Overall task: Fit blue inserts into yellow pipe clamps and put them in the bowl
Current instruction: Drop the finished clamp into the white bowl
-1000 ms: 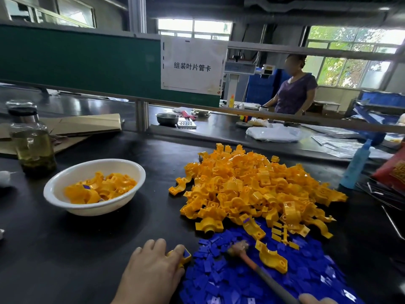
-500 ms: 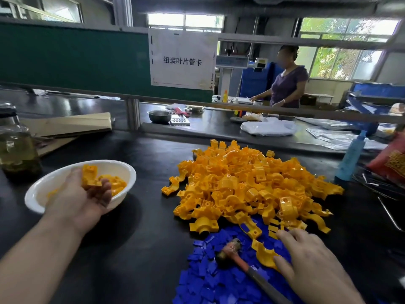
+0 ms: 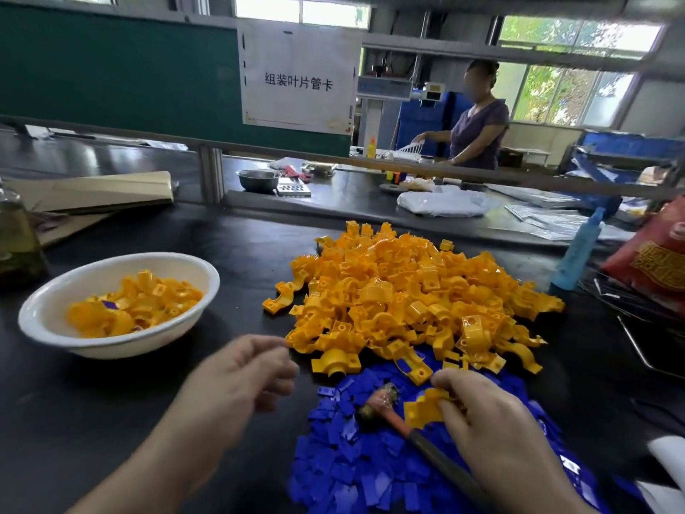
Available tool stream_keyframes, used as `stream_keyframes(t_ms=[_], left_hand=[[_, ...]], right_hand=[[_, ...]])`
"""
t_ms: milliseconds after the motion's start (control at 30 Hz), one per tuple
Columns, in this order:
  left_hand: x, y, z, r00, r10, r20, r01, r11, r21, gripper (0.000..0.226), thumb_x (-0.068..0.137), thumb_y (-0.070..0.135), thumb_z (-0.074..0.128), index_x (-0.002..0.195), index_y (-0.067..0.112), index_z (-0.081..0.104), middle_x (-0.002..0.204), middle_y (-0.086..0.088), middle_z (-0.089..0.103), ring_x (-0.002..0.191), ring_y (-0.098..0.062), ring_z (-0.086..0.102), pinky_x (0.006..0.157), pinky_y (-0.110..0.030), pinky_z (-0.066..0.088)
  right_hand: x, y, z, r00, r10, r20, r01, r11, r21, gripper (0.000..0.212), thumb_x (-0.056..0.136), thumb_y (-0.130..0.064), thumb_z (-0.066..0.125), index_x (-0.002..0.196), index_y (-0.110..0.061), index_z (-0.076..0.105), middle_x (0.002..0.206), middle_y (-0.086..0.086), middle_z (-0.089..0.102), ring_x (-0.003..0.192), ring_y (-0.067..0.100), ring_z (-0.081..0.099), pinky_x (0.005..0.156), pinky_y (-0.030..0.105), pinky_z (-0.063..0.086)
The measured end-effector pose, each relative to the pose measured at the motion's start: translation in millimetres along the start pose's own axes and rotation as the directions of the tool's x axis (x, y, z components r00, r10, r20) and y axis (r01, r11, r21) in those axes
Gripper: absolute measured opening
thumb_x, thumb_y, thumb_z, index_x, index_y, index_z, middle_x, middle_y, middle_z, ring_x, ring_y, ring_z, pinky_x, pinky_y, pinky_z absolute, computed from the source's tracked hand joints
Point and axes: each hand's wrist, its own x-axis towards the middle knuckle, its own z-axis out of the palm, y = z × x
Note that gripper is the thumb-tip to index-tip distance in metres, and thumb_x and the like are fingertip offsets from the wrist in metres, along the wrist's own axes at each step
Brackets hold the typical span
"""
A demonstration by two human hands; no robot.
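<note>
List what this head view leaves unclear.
Head view:
Left hand: motion blur; whether it pinches anything is unclear.
Yellow clamp: right hand grips it, fingers covering part; whether an insert is fitted is hidden.
Hammer: handle end hidden under the right hand.
Glass bottle: cut off by left edge.

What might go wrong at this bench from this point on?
The hammer lies on the blue inserts right beside the right hand, which grips a yellow clamp; a knock might scatter inserts. The loose clamp pile spills onto the inserts, so pieces may slide and bury them.
</note>
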Motion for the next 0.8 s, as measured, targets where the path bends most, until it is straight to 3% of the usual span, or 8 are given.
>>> stream_keyframes(t_ms=[33,100,200,333,433,600,667,800], left_hand=[[-9,-2,13,0.990,-0.063,0.125,0.062,0.998,0.011,0.041,0.066,0.051,0.071,0.093,0.019,0.075,0.090,-0.012,0.076,0.073,-0.020,0.072,0.060,-0.031,0.053],[-23,-6,36,0.906,-0.242,0.348,0.269,0.963,-0.029,0.060,0.059,0.061,0.070,0.094,0.013,0.075,0.093,-0.018,0.075,0.075,-0.027,0.072,0.056,-0.031,0.053],[-38,-12,52,0.757,-0.372,0.538,0.471,0.880,-0.054,0.066,0.071,0.064,0.063,0.097,0.004,0.074,0.089,-0.018,0.070,0.071,-0.027,0.069,0.053,-0.032,0.052],[-53,-19,52,0.696,-0.340,0.632,0.482,0.874,-0.060,0.044,0.080,0.049,0.071,0.100,0.010,0.076,0.092,-0.011,0.068,0.079,-0.021,0.067,0.065,-0.031,0.054],[-61,-18,53,0.673,-0.284,0.683,0.498,0.857,-0.134,0.035,0.078,0.038,0.076,0.099,0.009,0.075,0.084,-0.011,0.067,0.073,-0.021,0.068,0.062,-0.030,0.055],[-61,-11,61,0.776,-0.247,0.580,0.480,0.827,-0.291,0.024,0.071,0.010,0.077,0.095,0.005,0.075,0.069,-0.012,0.061,0.055,-0.017,0.062,0.049,-0.027,0.054],[-59,-6,63,0.775,-0.240,0.585,0.457,0.852,-0.256,0.029,0.069,0.012,0.077,0.097,0.005,0.076,0.073,-0.012,0.061,0.059,-0.018,0.063,0.052,-0.028,0.054],[-57,-4,64,0.650,-0.197,0.734,0.404,0.908,-0.114,0.043,0.082,0.029,0.072,0.114,0.001,0.067,0.093,-0.014,0.066,0.077,-0.021,0.065,0.067,-0.033,0.054]], right_hand=[[-4,-7,0,0.998,-0.053,-0.024,0.055,0.997,0.059,0.027,0.090,-0.020,0.062,0.096,-0.045,0.054,0.096,-0.025,0.056,0.093,-0.008,0.051,0.077,0.006,0.043],[-15,-23,3,0.985,-0.168,-0.035,0.171,0.972,0.163,0.028,0.086,-0.009,0.066,0.089,-0.036,0.058,0.095,-0.020,0.058,0.097,-0.003,0.053,0.078,0.008,0.044],[-33,-40,9,0.953,-0.292,-0.086,0.304,0.907,0.292,0.019,0.084,-0.003,0.060,0.093,-0.019,0.061,0.110,-0.012,0.058,0.111,0.005,0.056,0.086,0.017,0.048],[-46,-42,9,0.973,-0.206,-0.100,0.229,0.885,0.406,0.021,0.088,0.002,0.056,0.098,-0.017,0.058,0.116,-0.013,0.055,0.112,0.003,0.056,0.085,0.016,0.049],[-52,-44,7,0.977,-0.150,-0.151,0.200,0.889,0.412,0.021,0.090,0.002,0.056,0.098,-0.017,0.056,0.113,-0.019,0.055,0.105,-0.001,0.057,0.082,0.010,0.046],[-56,-41,3,0.974,-0.155,-0.164,0.206,0.909,0.363,0.023,0.088,0.002,0.060,0.099,-0.018,0.054,0.111,-0.018,0.055,0.103,-0.002,0.057,0.082,0.009,0.045],[-54,-38,1,0.971,-0.189,-0.149,0.230,0.911,0.343,0.027,0.085,0.005,0.063,0.100,-0.017,0.055,0.114,-0.014,0.056,0.107,-0.002,0.056,0.085,0.011,0.045],[-47,-39,-2,0.955,-0.296,-0.013,0.276,0.876,0.396,0.031,0.086,0.000,0.056,0.110,-0.019,0.053,0.131,-0.010,0.048,0.122,0.003,0.050,0.091,0.025,0.050]])
